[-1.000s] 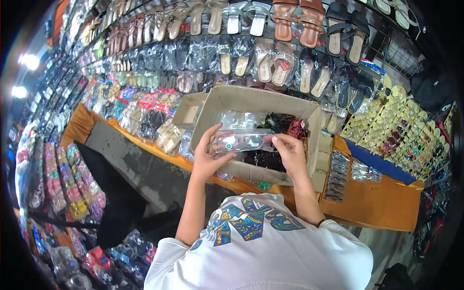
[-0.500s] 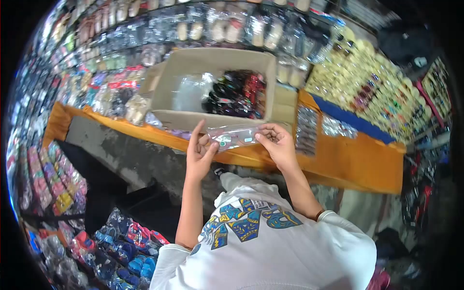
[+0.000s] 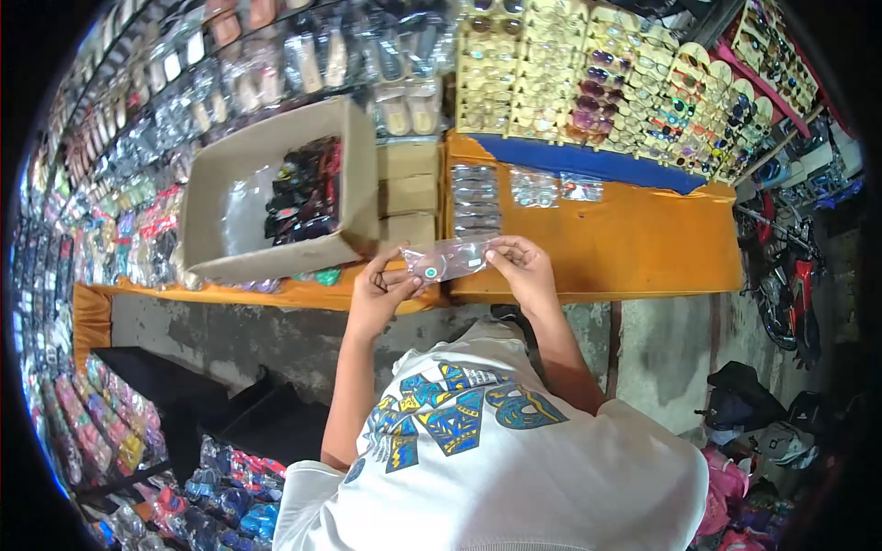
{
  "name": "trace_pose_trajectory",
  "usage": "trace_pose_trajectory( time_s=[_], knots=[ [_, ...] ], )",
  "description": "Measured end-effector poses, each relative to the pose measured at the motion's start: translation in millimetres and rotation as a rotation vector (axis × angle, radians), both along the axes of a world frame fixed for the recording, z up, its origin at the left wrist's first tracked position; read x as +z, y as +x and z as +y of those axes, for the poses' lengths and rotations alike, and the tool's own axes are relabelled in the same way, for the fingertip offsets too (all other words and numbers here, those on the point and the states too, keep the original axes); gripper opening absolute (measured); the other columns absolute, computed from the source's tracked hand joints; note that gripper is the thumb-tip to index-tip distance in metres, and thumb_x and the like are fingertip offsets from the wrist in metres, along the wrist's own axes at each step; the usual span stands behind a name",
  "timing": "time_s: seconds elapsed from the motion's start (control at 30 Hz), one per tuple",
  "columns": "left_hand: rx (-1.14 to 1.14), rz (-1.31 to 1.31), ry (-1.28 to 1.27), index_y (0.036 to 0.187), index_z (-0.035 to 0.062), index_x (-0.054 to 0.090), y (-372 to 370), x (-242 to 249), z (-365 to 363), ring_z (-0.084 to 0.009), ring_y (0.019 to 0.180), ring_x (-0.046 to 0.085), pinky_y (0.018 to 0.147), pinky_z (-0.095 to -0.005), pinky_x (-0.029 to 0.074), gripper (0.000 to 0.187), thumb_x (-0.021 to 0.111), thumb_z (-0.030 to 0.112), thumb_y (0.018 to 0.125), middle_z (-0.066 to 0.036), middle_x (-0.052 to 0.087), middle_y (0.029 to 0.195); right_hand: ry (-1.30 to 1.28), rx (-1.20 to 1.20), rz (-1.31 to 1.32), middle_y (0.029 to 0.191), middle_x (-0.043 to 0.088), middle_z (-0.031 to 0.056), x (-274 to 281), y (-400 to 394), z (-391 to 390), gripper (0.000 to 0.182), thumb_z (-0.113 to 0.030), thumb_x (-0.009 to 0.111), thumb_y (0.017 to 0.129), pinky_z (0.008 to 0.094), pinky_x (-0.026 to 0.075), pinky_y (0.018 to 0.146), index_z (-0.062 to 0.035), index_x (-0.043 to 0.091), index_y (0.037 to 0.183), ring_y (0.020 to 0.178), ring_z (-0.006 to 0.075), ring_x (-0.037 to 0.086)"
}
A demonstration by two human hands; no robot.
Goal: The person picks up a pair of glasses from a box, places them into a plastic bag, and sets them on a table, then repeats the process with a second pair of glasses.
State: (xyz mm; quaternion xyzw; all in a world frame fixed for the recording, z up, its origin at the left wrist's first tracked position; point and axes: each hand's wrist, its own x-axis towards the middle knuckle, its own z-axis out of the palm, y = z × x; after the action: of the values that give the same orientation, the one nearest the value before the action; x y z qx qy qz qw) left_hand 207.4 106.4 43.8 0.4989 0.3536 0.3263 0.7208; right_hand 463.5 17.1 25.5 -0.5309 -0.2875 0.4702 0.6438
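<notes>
A pair of eyeglasses in a clear plastic sleeve point(image 3: 455, 261), with a green-and-white round sticker and a small white label, is stretched level between my hands. My left hand point(image 3: 379, 290) pinches the sleeve's left end between thumb and fingers. At the other end, my right hand point(image 3: 520, 272) grips it the same way. Both hands are held over the front edge of the orange-covered table point(image 3: 625, 253). Just beyond them, a row of plastic-wrapped packets point(image 3: 475, 204) lies on the cloth, with a few more clear packets point(image 3: 535, 186) to its right.
An open cardboard box point(image 3: 356, 174) with dark wrapped goods point(image 3: 303, 193) stands at the left. Smaller cartons point(image 3: 409, 188) are stacked beside it. Sunglasses displays point(image 3: 597, 83) rise behind the table. Wrapped sandals point(image 3: 317, 55) line the back. A red motorbike point(image 3: 802, 294) stands at the far right.
My view has swung right, so the box sits further left and more of the orange table and sunglasses shows. Both hands still hold the sleeved eyeglasses.
</notes>
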Motion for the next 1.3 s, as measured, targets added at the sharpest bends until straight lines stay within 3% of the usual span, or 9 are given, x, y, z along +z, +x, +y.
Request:
trace_pose_trajectory(
  time_s=[0.13, 0.17, 0.3, 0.5, 0.87, 0.93, 1.13, 1.3],
  knots=[
    [-0.051, 0.06, -0.13, 0.151, -0.0022, 0.045, 105.4, -23.0, 4.8, -0.0213, 0.102, 0.073, 0.088, -0.0317, 0.062, 0.061, 0.067, -0.008, 0.094, -0.019, 0.075, 0.112, -0.013, -0.019, -0.11, 0.102, 0.074, 0.0051, -24.7, 104.0, -4.6, 0.02, 0.001, 0.074, 0.092, 0.0256, 0.053, 0.088, 0.0019, 0.071, 0.112, 0.095, 0.0112, 0.068],
    [-0.045, 0.023, -0.176, 0.139, -0.0014, 0.056, 132.0, -35.2, 3.5, -0.0196, 0.1, 0.073, 0.089, -0.0353, 0.063, 0.045, 0.069, -0.001, 0.095, -0.014, 0.075, 0.113, -0.057, -0.03, -0.13, 0.102, 0.074, 0.0048, -34.5, 132.4, -8.9, 0.021, 0.001, 0.074, 0.092, 0.0268, 0.053, 0.089, 0.0013, 0.071, 0.113, 0.097, 0.012, 0.068],
    [-0.01, 0.017, -0.338, 0.124, 0.0035, 0.063, 222.7, -62.9, -3.7, -0.0222, 0.102, 0.074, 0.092, -0.0379, 0.063, 0.028, 0.07, 0.001, 0.096, -0.011, 0.075, 0.109, -0.034, -0.022, -0.12, 0.104, 0.074, 0.0058, -49.1, 222.9, -24.5, 0.02, 0.0, 0.074, 0.092, 0.0272, 0.053, 0.089, 0.0018, 0.071, 0.112, 0.097, 0.0126, 0.069],
    [-0.098, 0.021, -0.332, 0.12, 0.0026, 0.065, 282.7, -82.7, -4.6, -0.0235, 0.101, 0.074, 0.089, -0.036, 0.065, 0.024, 0.07, 0.0, 0.096, -0.013, 0.075, 0.107, -0.083, -0.098, -0.097, 0.102, 0.074, 0.0062, -61.0, 280.0, -40.3, 0.019, 0.001, 0.073, 0.093, 0.0272, 0.054, 0.087, 0.0028, 0.069, 0.111, 0.096, 0.0132, 0.069],
    [-0.086, 0.098, -0.335, 0.118, -0.0019, 0.064, 292.9, -100.9, -19.7, -0.0222, 0.097, 0.075, 0.09, -0.0367, 0.064, 0.022, 0.07, 0.005, 0.098, -0.012, 0.075, 0.109, -0.15, -0.122, -0.104, 0.104, 0.074, 0.0073, -84.2, 272.3, -58.7, 0.016, 0.0, 0.071, 0.095, 0.0286, 0.053, 0.091, 0.0032, 0.069, 0.11, 0.098, 0.0135, 0.069],
    [-0.094, 0.101, -0.364, 0.117, 0.0013, 0.064, 284.4, -102.4, -21.1, -0.0202, 0.094, 0.076, 0.085, -0.0303, 0.064, 0.02, 0.07, 0.006, 0.098, -0.012, 0.076, 0.107, -0.17, -0.119, -0.113, 0.104, 0.074, 0.0079, -84.1, 264.3, -59.6, 0.015, 0.0, 0.071, 0.095, 0.029, 0.054, 0.091, 0.0035, 0.069, 0.11, 0.098, 0.0139, 0.069],
    [-0.083, 0.066, -0.317, 0.12, 0.0029, 0.06, 250.6, -97.3, -24.4, -0.0221, 0.093, 0.076, 0.078, -0.0321, 0.065, 0.024, 0.07, 0.007, 0.099, -0.012, 0.075, 0.104, -0.127, -0.141, -0.091, 0.104, 0.075, 0.0089, -87.0, 225.4, -66.4, 0.018, 0.0, 0.072, 0.094, 0.0288, 0.054, 0.087, 0.0025, 0.07, 0.111, 0.096, 0.0148, 0.07],
    [-0.045, -0.002, -0.28, 0.116, 0.0017, 0.061, 221.7, -123.5, -36.5, -0.0152, 0.082, 0.073, 0.068, -0.0266, 0.06, 0.018, 0.068, 0.006, 0.1, -0.009, 0.074, 0.095, -0.205, -0.178, -0.213, 0.105, 0.075, 0.0089, -92.0, 182.8, -82.9, 0.02, -0.002, 0.073, 0.093, 0.0293, 0.053, 0.084, 0.0019, 0.07, 0.113, 0.095, 0.0152, 0.07]
  ],
)
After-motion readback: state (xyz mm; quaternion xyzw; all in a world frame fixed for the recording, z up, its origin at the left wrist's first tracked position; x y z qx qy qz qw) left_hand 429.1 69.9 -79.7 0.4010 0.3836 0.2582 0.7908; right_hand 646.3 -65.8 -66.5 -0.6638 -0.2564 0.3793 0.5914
